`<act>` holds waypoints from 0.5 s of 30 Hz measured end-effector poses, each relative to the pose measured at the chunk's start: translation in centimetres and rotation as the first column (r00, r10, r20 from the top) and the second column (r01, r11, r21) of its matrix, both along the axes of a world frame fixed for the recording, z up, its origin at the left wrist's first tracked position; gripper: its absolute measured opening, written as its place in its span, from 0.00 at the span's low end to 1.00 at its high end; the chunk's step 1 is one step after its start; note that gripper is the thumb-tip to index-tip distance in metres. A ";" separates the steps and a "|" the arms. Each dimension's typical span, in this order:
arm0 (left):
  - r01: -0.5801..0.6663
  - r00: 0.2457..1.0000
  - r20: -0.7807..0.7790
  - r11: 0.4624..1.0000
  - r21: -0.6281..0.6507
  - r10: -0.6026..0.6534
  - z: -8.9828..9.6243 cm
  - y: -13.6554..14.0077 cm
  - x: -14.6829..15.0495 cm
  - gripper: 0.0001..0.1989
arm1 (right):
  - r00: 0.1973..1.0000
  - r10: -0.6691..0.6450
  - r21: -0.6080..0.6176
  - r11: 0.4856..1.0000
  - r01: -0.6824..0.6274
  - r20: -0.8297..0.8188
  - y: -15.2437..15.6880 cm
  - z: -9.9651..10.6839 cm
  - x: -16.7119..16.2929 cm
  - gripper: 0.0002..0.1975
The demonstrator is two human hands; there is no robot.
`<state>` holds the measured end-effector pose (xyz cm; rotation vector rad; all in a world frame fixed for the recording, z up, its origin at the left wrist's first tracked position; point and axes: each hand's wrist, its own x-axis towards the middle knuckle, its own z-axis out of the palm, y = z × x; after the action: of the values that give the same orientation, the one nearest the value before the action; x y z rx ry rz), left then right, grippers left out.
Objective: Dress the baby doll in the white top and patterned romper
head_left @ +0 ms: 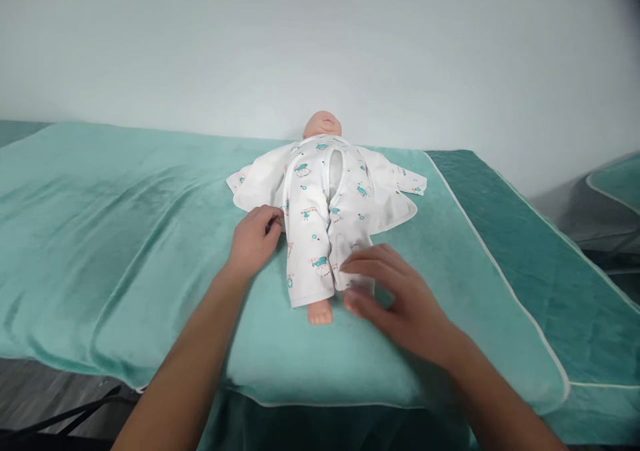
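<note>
A baby doll [323,125] lies on its back, head toward the wall. It has on a white printed baby shirt [393,207], sleeves spread out to both sides. White printed baby trousers [306,237] with an oval opening in the middle cover its front and legs. One bare foot [320,312] sticks out of the left trouser leg. My left hand [256,239] is closed at the left side of the trousers, by the shirt's hem; what its fingertips pinch is hidden. Over the lower right trouser leg, my right hand [395,294] is open, thumb and fingers apart, slightly blurred.
Under the doll, a light green blanket [150,237] covers the bed, with folds at the left. A darker green cover [550,271] shows at the right. A pale wall [320,44] rises right behind the bed. Black metal legs [90,407] stand at lower left.
</note>
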<state>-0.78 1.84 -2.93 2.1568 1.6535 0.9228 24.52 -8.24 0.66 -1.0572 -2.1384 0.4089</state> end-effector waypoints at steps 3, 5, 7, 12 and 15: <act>-0.026 0.999 0.028 0.999 -0.026 0.027 -0.1 0.3 0.0 0.12 | 0.962 -0.048 0.006 0.999 0.048 0.270 -1.6 0.5 -2.8 0.12; -0.036 0.998 0.049 0.998 -0.043 0.038 -0.2 0.4 -0.1 0.13 | 0.919 -0.139 0.067 0.990 0.123 0.368 -1.8 0.0 -4.1 0.09; -0.028 0.998 0.056 0.998 -0.049 0.030 -0.2 0.4 -0.2 0.13 | 0.898 -0.202 0.119 0.979 0.168 0.392 -1.5 -0.9 -4.8 0.06; -0.016 0.998 0.057 0.999 -0.044 0.018 -0.3 0.4 -0.2 0.13 | 0.940 -0.191 0.110 0.980 0.166 0.284 -1.6 -1.6 -4.9 0.07; -0.018 0.997 0.074 0.999 -0.052 0.021 -0.4 0.5 -0.3 0.13 | 0.978 -0.082 0.052 0.996 0.073 0.192 -2.9 -0.5 -4.8 0.07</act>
<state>-1.10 2.36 -3.38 2.0515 1.6476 0.9436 19.77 -11.13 0.13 -1.1922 -2.2561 0.2278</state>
